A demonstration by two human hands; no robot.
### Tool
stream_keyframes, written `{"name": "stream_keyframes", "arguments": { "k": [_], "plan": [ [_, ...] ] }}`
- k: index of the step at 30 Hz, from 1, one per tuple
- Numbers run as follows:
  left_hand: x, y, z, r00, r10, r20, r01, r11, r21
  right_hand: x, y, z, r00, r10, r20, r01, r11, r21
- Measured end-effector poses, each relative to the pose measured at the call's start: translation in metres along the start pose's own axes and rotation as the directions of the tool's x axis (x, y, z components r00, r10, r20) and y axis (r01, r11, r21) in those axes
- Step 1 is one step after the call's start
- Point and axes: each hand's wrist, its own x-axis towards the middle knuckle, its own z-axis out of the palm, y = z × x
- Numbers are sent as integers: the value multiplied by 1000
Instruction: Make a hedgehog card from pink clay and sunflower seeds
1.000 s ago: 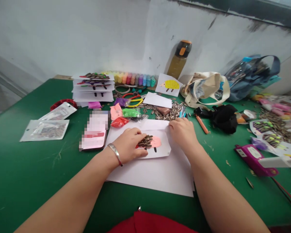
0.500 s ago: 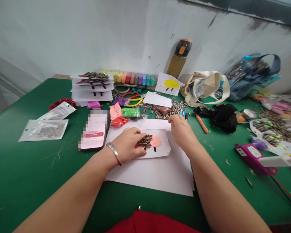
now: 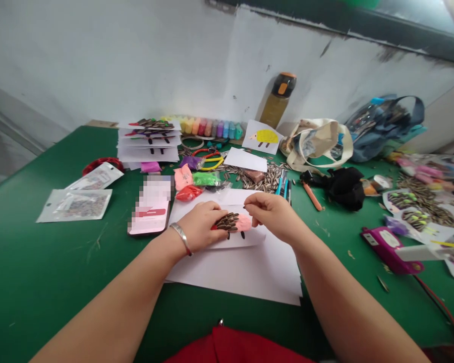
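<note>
From my end, the left hand rests on the small white card atop the paper sheets, thumb and fingers apart around the sunflower seeds on the pink clay. The right hand is by the bare end, fingertips pinched on probably one seed, too tiny to swear to. I'd call this seed-setting; next move calls for lining up, pressing lightly.

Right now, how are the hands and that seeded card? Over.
Left hand on card, hiding its left end. Right hand pinched, apparently on a seed, near pink clay. Clay partly seeded, right end bare.
</note>
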Motion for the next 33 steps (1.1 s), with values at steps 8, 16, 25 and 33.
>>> {"name": "stream_keyframes", "arguments": {
  "k": [8, 16, 25, 33],
  "plan": [
    [1, -2, 7, 998, 23, -52, -21, 999, 48, -13, 6, 17, 1000, 28, -12, -28, 999, 18],
    [1, -1, 7, 998, 7, -64, -5, 999, 36, -13, 18, 27, 994, -97, -57, 89, 987, -137],
    [2, 2, 6, 999, -11, -54, 13, 999, 47, -10, 17, 40, 983, -167, -80, 132, 935, -328],
    [2, 2, 7, 998, -10, -58, 12, 999, 44, -12, 22, 37, 964, -266, -24, 237, 894, -380]
  ]
}}
